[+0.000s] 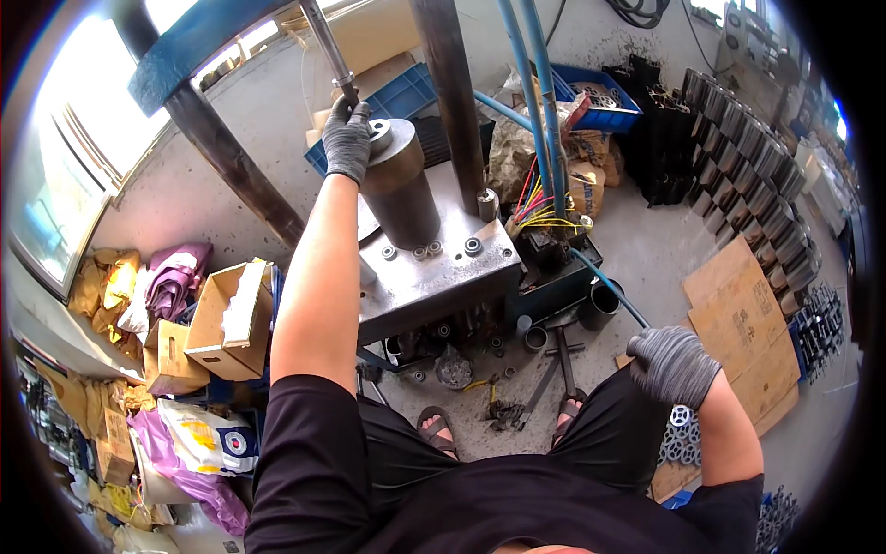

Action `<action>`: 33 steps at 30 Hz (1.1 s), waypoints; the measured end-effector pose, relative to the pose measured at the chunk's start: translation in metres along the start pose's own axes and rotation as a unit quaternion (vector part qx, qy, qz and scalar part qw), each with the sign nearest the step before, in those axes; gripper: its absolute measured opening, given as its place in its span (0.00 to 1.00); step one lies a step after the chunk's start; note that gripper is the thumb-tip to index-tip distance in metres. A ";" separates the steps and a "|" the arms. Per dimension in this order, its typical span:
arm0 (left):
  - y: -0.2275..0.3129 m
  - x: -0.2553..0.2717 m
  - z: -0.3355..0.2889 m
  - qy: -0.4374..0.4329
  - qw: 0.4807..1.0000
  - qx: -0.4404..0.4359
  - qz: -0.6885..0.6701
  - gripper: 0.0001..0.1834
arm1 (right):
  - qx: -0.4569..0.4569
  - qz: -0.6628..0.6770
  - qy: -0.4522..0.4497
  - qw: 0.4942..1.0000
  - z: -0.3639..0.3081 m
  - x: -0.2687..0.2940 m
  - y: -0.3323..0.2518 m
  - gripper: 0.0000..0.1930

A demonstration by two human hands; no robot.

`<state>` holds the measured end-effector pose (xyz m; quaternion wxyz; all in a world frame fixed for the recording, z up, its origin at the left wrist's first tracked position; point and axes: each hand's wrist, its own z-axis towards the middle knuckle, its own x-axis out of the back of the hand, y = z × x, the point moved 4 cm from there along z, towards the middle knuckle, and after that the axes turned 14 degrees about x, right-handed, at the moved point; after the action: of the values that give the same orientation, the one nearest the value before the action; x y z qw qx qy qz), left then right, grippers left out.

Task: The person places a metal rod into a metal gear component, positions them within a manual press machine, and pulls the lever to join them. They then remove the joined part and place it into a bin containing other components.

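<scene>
The left hand (347, 146) is the nearer one to the metal cylinder (403, 205), which lies just right of it and reaches down below the fingers toward the wearer. The cylinder's long axis looks upright, its foot on the steel block (443, 284) and its top about level with the glove. The steel rod (328, 42) comes down from beyond and above that same hand, its long axis running roughly lengthwise toward the fingers, its lower end meeting them just short of the cylinder's top. The left fingers are curled in narrow around that end; whether they grip it or only touch it, I cannot tell

The right hand (678, 367) is well apart from the cylinder, closed in a fist on the end of a thin blue bar (604, 282). From that fist the bar slants away to the left, toward the block's side

The cylinder is dull dark grey and thick-walled in look, with a wider, paler band round its upper part and a small raised ring (379, 136) on the flat top, right beside the left glove. A few small round metal pieces (473, 246) stand on the block, below and right of the left hand
</scene>
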<state>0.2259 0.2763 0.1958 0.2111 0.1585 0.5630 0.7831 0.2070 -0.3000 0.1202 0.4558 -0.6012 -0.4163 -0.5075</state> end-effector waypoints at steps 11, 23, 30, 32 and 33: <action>0.000 0.006 0.001 -0.033 0.992 0.014 -0.117 0.18 | -0.017 -0.008 -0.004 1.000 -0.004 -0.008 -0.009 0.11; 0.002 0.004 -0.003 -0.029 0.993 0.036 -0.104 0.22 | 0.011 0.011 0.051 0.999 0.006 0.012 0.001 0.09; -0.002 0.007 0.005 -0.028 0.995 0.039 -0.082 0.26 | 0.006 0.040 0.091 0.995 0.007 0.021 0.005 0.10; -0.002 0.007 0.007 -0.028 0.996 0.042 -0.076 0.29 | 0.019 0.017 0.044 0.999 0.006 0.016 0.004 0.09; -0.003 0.006 0.007 -0.024 0.996 0.042 -0.074 0.29 | 0.024 0.004 0.021 0.999 0.006 0.014 0.004 0.09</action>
<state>0.2245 0.2858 0.1950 0.2757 0.1437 0.6000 0.7371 0.2144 -0.2951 0.1329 0.4805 -0.5813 -0.4160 -0.5081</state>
